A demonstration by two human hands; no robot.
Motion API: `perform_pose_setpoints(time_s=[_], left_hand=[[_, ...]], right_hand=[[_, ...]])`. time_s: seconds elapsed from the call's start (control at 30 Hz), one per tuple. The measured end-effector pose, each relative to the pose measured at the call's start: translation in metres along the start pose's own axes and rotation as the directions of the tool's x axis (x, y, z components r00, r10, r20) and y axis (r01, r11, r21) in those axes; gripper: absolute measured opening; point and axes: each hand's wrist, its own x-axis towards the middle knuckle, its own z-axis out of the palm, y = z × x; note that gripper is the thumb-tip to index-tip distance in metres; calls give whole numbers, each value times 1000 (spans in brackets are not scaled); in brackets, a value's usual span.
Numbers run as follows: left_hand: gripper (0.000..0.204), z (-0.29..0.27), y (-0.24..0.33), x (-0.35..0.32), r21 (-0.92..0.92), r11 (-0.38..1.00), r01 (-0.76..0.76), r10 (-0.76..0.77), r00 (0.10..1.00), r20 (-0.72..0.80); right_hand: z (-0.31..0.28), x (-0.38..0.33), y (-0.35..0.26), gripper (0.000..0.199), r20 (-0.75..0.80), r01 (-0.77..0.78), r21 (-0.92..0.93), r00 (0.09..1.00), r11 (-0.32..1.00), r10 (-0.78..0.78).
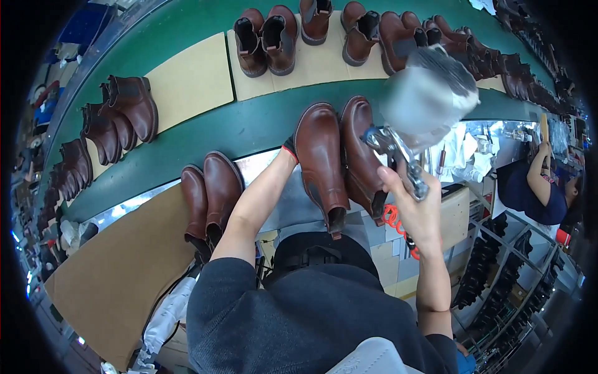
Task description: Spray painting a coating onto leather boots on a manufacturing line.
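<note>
A pair of brown leather ankle boots (321, 149) is in front of me, toes away and shafts toward my body. My left hand (289, 148), in a dark glove with a red cuff, is at the left boot's outer side and appears to hold the pair from beneath; the boots hide its fingers. My bare right hand (411, 202) is closed around a metal spray gun (395, 148), whose nozzle is close to the right boot. On the gun sits a whitish, plastic-wrapped cup (430, 96). A red coiled hose (392, 218) hangs below my right hand.
Another brown pair (215, 190) rests at left by a cardboard sheet (118, 274). Several more boots (268, 40) line the green bench (249, 124) on cardboard. At right are crumpled white paper (473, 153), a rack (517, 249) of dark items and another person (539, 181).
</note>
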Motion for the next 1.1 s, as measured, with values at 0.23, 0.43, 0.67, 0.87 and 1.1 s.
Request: perform_pose_setpoints(time_s=[0.23,0.43,0.67,0.87,1.1], left_hand=[[31,-4,-4,2,152,988,-21,2,993,119],[32,-50,0,-16,-386,900,202,-285,943,-173],[31,15,13,-9,286,938,-195,158,976,147],[32,-13,1,1,-61,998,19,-19,1000,8],[37,46,27,-1,45,989,-139,135,987,89]], right_hand=[[12,4,-6,27,7,-39,204,999,978,39],[9,-12,11,28,-25,-44,120,999,992,47],[15,-1,-9,40,186,-47,73,982,996,33],[16,-6,-1,50,22,133,-57,991,990,-132],[31,5,-3,43,111,275,-38,957,961,-270]])
